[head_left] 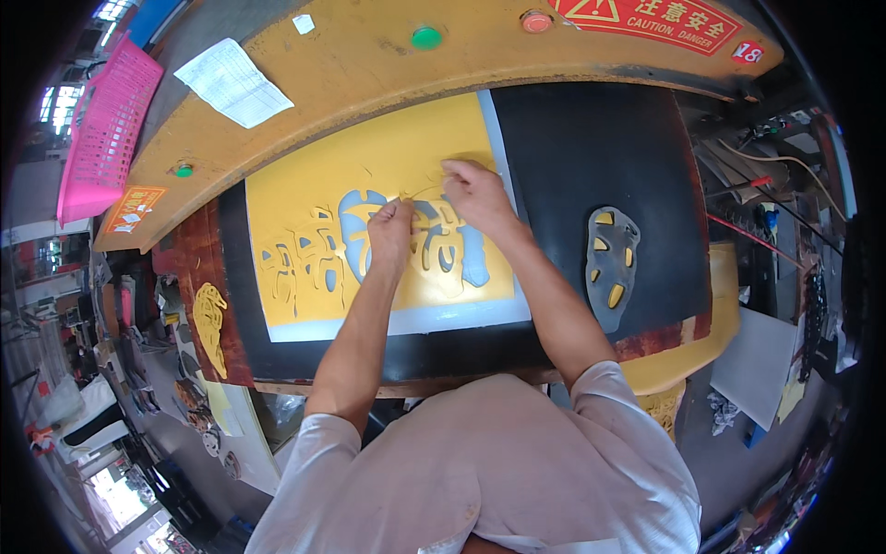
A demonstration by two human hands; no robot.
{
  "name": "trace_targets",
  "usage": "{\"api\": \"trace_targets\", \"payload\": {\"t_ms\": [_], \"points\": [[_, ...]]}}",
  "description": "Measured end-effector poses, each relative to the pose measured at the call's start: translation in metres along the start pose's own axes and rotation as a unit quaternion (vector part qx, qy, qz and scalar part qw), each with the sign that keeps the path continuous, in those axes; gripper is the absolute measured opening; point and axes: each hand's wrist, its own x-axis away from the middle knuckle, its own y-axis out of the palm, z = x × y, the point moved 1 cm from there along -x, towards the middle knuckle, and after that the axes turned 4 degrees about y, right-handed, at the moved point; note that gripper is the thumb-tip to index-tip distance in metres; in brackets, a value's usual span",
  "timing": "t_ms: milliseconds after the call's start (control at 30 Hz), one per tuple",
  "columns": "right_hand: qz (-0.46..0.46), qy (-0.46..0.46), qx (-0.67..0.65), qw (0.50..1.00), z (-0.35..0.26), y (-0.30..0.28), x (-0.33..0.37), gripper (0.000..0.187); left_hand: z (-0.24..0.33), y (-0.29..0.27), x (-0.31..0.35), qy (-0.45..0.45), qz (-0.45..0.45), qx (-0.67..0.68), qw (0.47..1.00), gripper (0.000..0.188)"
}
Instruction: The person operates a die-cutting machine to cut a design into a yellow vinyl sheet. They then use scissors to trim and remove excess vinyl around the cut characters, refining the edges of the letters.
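A yellow sheet (314, 175) lies over a pale bluish-white sheet (406, 322), with several sole-like outlines cut into its lower half. Bluish patches show through some of the openings. My left hand (391, 226) is closed in a pinch over the cut area, at one end of a thin yellow strip (423, 193). My right hand (477, 196) is closed too, a little farther off to the right; what its fingertips hold is hidden. To the right, a grey sole-shaped cutting die (611, 268) with yellow pieces in its openings rests on the black mat (591, 138).
Beyond the mat runs an orange machine beam (351, 65) with green buttons (426, 38), a red button (536, 21) and a paper sheet (233, 81). A pink basket (109, 125) stands far left. Yellow cut scraps (210, 328) lie at the mat's left edge.
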Motion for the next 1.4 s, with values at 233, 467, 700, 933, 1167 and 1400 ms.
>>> {"api": "trace_targets", "payload": {"t_ms": [233, 467, 700, 933, 1167, 1400], "points": [[-0.018, -0.128, 0.221, 0.967, 0.014, 0.029, -0.038, 0.017, -0.015, -0.008, 0.013, 0.051, -0.039, -0.029, 0.997, 0.024], [-0.101, -0.186, 0.262, 0.941, -0.003, 0.023, -0.024, 0.037, -0.009, -0.017, 0.006, 0.028, -0.061, -0.009, 0.998, 0.022], [-0.178, -0.171, 0.321, 0.914, -0.017, 0.014, -0.036, 0.042, 0.007, -0.027, -0.009, -0.09, -0.079, 0.087, 0.989, 0.028], [-0.133, -0.117, 0.368, 0.913, -0.007, 0.004, -0.02, 0.024, 0.011, -0.023, -0.024, -0.151, -0.097, 0.076, 0.981, 0.033], [-0.12, -0.027, 0.198, 0.973, -0.04, 0.004, -0.04, 0.017, 0.061, -0.02, -0.001, 0.295, 0.046, -0.554, 0.777, 0.029], [-0.193, -0.008, 0.084, 0.978, -0.047, 0.019, -0.035, 0.019, 0.049, -0.009, -0.05, 0.306, -0.092, -0.512, 0.797, 0.031]]}}
